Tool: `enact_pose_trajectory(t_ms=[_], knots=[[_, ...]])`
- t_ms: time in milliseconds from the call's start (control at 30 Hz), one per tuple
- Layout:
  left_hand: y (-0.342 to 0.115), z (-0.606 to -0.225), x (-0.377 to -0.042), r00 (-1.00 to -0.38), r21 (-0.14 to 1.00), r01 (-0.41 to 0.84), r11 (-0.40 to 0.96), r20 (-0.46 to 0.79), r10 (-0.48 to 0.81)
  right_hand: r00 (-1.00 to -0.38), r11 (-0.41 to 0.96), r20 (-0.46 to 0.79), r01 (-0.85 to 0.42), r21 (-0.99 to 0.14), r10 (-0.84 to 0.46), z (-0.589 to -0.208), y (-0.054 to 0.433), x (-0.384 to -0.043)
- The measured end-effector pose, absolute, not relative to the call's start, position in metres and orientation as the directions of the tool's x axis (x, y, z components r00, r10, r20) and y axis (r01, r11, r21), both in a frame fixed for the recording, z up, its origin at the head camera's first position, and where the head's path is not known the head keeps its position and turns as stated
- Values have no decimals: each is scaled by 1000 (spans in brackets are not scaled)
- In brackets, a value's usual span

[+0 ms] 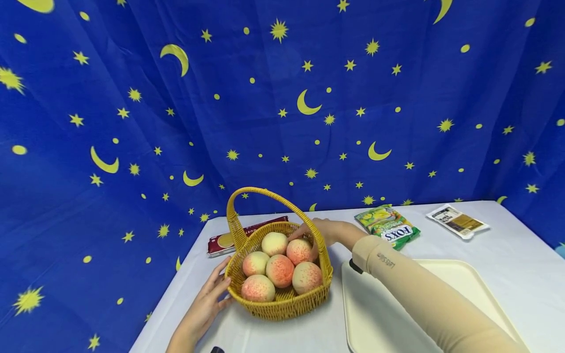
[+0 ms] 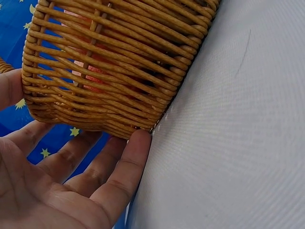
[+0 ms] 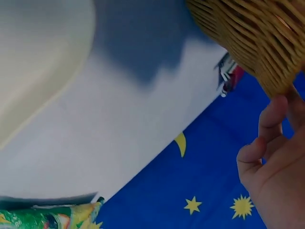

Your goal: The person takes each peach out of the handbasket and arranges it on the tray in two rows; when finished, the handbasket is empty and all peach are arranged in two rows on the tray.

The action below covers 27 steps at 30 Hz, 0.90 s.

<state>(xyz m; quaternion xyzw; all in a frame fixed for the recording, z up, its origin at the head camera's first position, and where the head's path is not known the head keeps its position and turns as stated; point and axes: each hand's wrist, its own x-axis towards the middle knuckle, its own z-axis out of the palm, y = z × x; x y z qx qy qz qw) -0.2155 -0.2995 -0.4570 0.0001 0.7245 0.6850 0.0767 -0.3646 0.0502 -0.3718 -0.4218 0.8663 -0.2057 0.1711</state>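
A yellow wicker basket (image 1: 282,310) with a tall arched handle stands on the table, holding several pink-and-cream peaches (image 1: 280,271). At its left side, my left hand (image 1: 205,299) touches the weave with spread fingers; in the left wrist view the fingertips (image 2: 138,143) meet the basket wall near its base. My right hand (image 1: 325,230) reaches in over the back right rim, under the handle. Its finger and thumb lie around the back right peach (image 1: 300,250). In the right wrist view, the basket wall hides those fingertips, while other fingers (image 3: 274,114) stay curled outside the rim.
A dark red biscuit packet (image 1: 220,244) lies behind the basket. A cream tray (image 1: 393,314) sits to the right, partly under my right forearm. Farther back are a green FOX'S sweets bag (image 1: 388,226) and a white-and-brown packet (image 1: 458,221). A blue star-patterned curtain (image 1: 282,122) hangs behind the table.
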Motion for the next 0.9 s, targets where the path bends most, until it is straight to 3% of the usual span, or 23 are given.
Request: enact_pose_trajectory(t_ms=[167, 500, 900], knots=[[-299, -456, -217, -989, 992, -107, 63, -113, 96, -606, 570, -109, -652, -500, -788, -377, 52, -363], [-298, -456, -215, -989, 990, -112, 81, -119, 90, -534, 453, -2, -716, -531, -846, -383, 59, -370], [-298, -457, -215, -988, 987, -130, 90, -136, 73, -550, 392, 95, -696, -601, -830, -374, 68, -373]])
